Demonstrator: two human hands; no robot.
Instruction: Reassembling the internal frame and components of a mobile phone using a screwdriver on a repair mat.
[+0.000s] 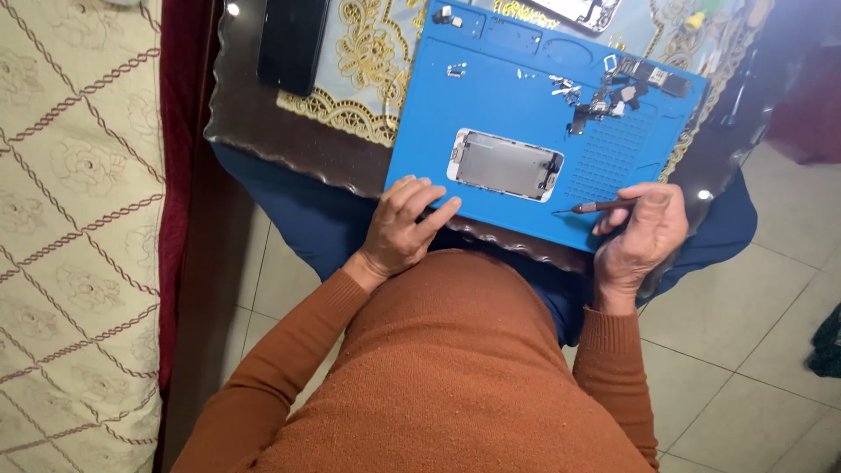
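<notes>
Right hand (644, 236) pinches thin brown-handled screwdriver (604, 207), tip toward opened silver phone chassis (505, 164) lying lengthwise mid blue silicone mat (526, 105); left hand (405, 223) empty, flat on near edge.

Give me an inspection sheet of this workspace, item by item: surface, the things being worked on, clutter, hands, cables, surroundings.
Surface: blue work mat lying on a glass-topped table with a gold-patterned cloth under the glass.
Job's things: opened phone body lying flat mid-mat; thin tool with its tip pointing toward it.
Clutter: small loose parts grouped at the mat's far right; another small part farther left; dark flat device off the mat.
Hands: left hand resting on the mat's near edge, holding nothing visible; right hand gripping the tool.
Cables: nothing seen.
Surroundings: tiled floor, patterned cream fabric at left.
</notes>
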